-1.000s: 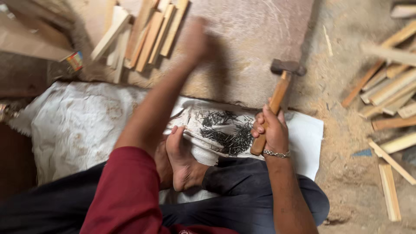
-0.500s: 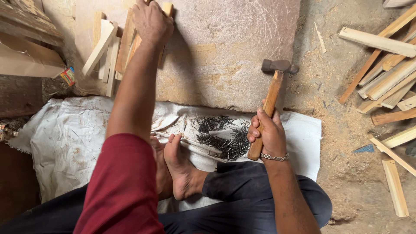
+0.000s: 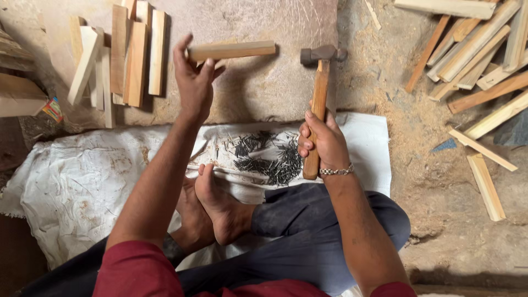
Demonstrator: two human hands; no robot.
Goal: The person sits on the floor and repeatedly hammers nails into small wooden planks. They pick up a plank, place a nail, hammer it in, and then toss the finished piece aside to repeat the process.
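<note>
My left hand (image 3: pixel 193 80) grips one end of a short wooden slat (image 3: pixel 234 50), held level above a flat stone slab (image 3: pixel 264 93). My right hand (image 3: pixel 322 140) is closed around the wooden handle of a hammer (image 3: pixel 320 82), whose metal head points away from me over the slab. A heap of dark nails (image 3: pixel 268 157) lies on the white sack (image 3: pixel 71 181) just left of my right hand. My bare feet (image 3: pixel 212 206) rest crossed on the sack below the nails.
A stack of cut wooden slats (image 3: pixel 124 55) lies at the slab's left end. More loose slats (image 3: pixel 478 49) are scattered on the sawdust-covered ground at the right. A small coloured box (image 3: pixel 53 109) sits at the far left.
My left hand has drawn back from the slat stack at the upper left, now holding one slat over the slab. The right hand with the hammer has barely moved.
</note>
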